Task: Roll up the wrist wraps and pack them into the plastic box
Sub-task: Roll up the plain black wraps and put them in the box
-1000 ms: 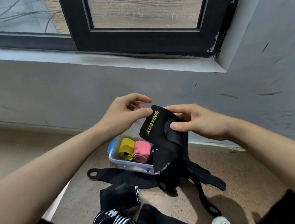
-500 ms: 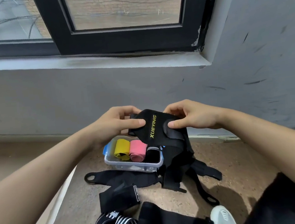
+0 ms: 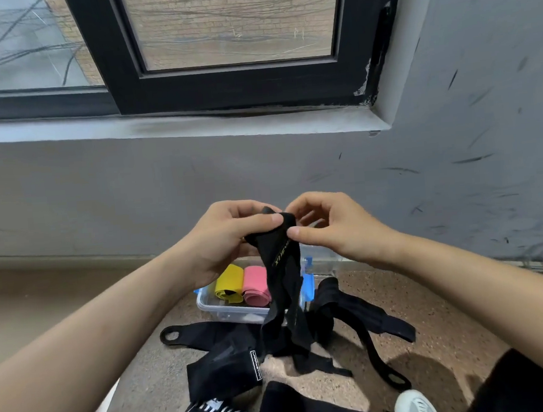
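Gravity straightens the black wrist wrap [image 3: 284, 279], likely for rolling: the left hand [image 3: 224, 242] pinches its top end, the right hand [image 3: 337, 230] grips it from 3 o'clock. It hangs over the plastic box [image 3: 226, 313]; loose wraps [image 3: 215, 335] lie at the box's 6 o'clock.

Bare forearms [image 3: 111, 335], black clothing [image 3: 537, 386], white shoes [image 3: 416, 405].

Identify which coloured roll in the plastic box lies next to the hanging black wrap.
The pink roll; the yellow roll sits on its left, farther from the black wrap, both inside the plastic box.
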Demonstrator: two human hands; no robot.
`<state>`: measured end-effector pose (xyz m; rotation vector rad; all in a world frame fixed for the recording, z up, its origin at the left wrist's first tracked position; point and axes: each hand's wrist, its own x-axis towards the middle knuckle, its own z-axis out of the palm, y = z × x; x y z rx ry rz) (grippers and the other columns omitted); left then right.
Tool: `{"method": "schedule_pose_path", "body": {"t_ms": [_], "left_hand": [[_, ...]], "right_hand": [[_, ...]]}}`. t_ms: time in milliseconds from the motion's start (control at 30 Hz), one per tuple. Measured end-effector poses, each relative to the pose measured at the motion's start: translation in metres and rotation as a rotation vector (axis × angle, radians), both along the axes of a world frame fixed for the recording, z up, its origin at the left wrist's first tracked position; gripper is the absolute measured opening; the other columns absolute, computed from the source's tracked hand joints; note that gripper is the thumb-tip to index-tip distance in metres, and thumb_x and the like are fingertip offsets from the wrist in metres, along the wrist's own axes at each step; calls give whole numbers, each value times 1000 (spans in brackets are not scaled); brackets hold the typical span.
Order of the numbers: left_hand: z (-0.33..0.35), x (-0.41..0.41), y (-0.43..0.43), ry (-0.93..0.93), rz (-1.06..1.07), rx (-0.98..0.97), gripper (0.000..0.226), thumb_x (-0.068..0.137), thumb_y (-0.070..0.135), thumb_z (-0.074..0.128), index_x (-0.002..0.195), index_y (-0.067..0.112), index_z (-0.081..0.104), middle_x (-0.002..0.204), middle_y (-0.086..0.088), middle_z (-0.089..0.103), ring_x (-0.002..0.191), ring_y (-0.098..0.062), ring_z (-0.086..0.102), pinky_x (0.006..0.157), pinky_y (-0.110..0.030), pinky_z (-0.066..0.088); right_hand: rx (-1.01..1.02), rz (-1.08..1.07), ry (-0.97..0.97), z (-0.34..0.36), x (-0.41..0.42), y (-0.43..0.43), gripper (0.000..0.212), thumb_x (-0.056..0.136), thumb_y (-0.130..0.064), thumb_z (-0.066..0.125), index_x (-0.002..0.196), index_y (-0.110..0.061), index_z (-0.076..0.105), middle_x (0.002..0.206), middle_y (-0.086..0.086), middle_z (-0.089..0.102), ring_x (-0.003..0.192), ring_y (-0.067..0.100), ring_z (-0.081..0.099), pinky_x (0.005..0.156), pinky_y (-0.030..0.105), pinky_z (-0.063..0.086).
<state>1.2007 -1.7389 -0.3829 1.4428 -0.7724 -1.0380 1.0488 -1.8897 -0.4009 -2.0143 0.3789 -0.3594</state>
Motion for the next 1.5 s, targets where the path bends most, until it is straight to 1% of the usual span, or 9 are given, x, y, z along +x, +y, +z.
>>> {"method": "schedule_pose_path", "body": {"t_ms": [100, 200, 367, 567, 733, 1033, 1233, 1367, 1500], "left_hand": [[1, -3, 0, 45, 123, 50, 12, 92, 6, 67, 101, 1, 73, 78, -10, 70, 64, -14, 66, 59, -22, 56], [3, -4, 1, 182, 247, 50, 11, 91, 8, 69, 100, 3, 73, 91, -15, 76, 74, -18, 73, 67, -24, 61], [11, -8, 4, 341, 250, -19, 25, 91, 19, 72, 108, 1, 72, 99, -18, 77, 84, -21, 78, 66, -22, 61], [11, 5, 6, -108, 285, -33, 7, 88, 24, 76, 94, 20, 77, 91, 6, 75, 93, -8, 69, 87, -28, 55], [10, 4, 7, -192, 156, 2, 22, 93, 17, 72, 115, 16, 71, 111, -10, 77, 112, -23, 70, 105, -39, 52], [8, -4, 8, -213, 167, -85, 13, 91, 2, 72, 102, 8, 73, 88, -17, 73, 79, -20, 69, 60, -29, 59], [18, -5, 9, 66, 75, -87, 23, 82, 3, 67, 104, 5, 72, 78, -6, 72, 66, -10, 66, 75, -30, 57], [17, -8, 10, -32, 111, -104, 28, 75, 9, 82, 102, 6, 75, 108, -20, 76, 92, -22, 72, 87, -34, 60], [15, -7, 11, -84, 108, -97, 33, 80, -7, 76, 110, 7, 73, 99, -18, 78, 90, -26, 76, 86, -31, 62]], "right_hand": [[-74, -206, -47, 1, 0, 6, 20, 84, -24, 82, 100, -23, 70, 97, 0, 67, 85, 17, 65, 76, 29, 56], [143, -65, -86, 7, -5, 15, 33, 85, -22, 82, 115, -26, 69, 110, 2, 67, 88, 28, 70, 77, 37, 63], [-39, -19, -218, 4, -1, 23, 42, 84, -7, 81, 124, -18, 70, 115, -4, 72, 97, 16, 71, 80, 28, 60], [388, -92, -295, 6, 3, 10, 21, 94, 2, 64, 112, -2, 73, 95, 14, 77, 83, 22, 71, 67, 32, 58], [490, -88, -272, 8, 4, 8, 23, 96, 1, 60, 117, 7, 67, 98, 22, 73, 85, 28, 67, 71, 36, 56], [38, -74, -342, 14, -2, 8, 42, 87, 11, 69, 114, -21, 75, 103, 4, 75, 81, 27, 69, 79, 31, 61], [-29, -79, -450, 14, -3, 3, 40, 84, 21, 64, 96, -15, 79, 93, 2, 77, 92, 16, 73, 81, 25, 57], [-85, -69, -387, 13, -5, 4, 42, 80, 23, 62, 84, -14, 81, 99, 5, 75, 100, 19, 71, 89, 42, 59], [-60, -51, -359, 13, -5, 5, 43, 79, 20, 63, 83, -18, 82, 100, 1, 76, 101, 20, 71, 90, 43, 59]]}}
